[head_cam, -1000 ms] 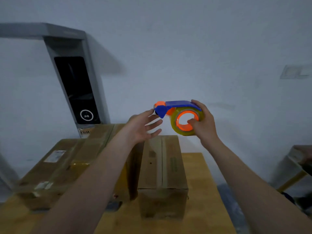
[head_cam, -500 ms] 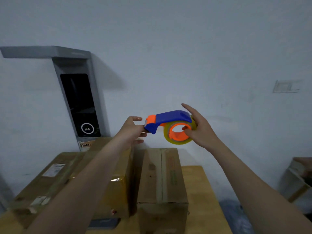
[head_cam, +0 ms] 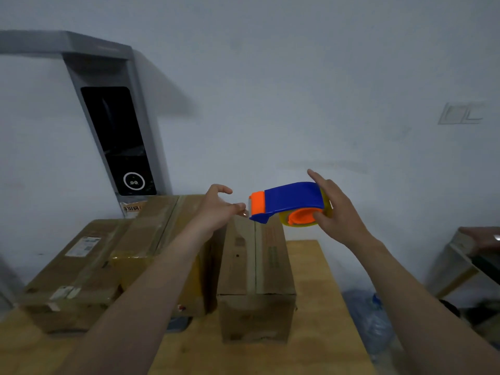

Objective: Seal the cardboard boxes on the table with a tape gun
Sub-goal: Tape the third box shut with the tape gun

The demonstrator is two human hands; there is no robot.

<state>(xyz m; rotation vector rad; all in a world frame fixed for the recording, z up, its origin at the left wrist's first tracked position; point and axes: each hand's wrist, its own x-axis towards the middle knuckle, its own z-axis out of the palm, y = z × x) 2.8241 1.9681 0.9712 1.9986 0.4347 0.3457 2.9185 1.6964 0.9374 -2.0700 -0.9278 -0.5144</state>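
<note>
My right hand (head_cam: 339, 212) grips a blue and orange tape gun (head_cam: 289, 203) by its yellowish roll, in the air above the far end of a narrow cardboard box (head_cam: 254, 269). The gun's orange cutter end points left. My left hand (head_cam: 219, 209) is just left of that end, thumb and fingers pinched at the tape's tip. A strip of tape runs along the narrow box's top seam. Two wider cardboard boxes (head_cam: 81, 269) (head_cam: 159, 239) lie to the left on the wooden table (head_cam: 319, 334).
A grey post with a black screen (head_cam: 119, 142) stands against the white wall behind the boxes. Off the table's right edge lie a clear plastic bag (head_cam: 370, 320) on the floor and another open box (head_cam: 460, 261), where someone else's hand shows.
The view tilted down a little and both hands sank towards the narrow box. The tape gun tipped flatter. My left hand went from open fingers to a pinch at the cutter end.
</note>
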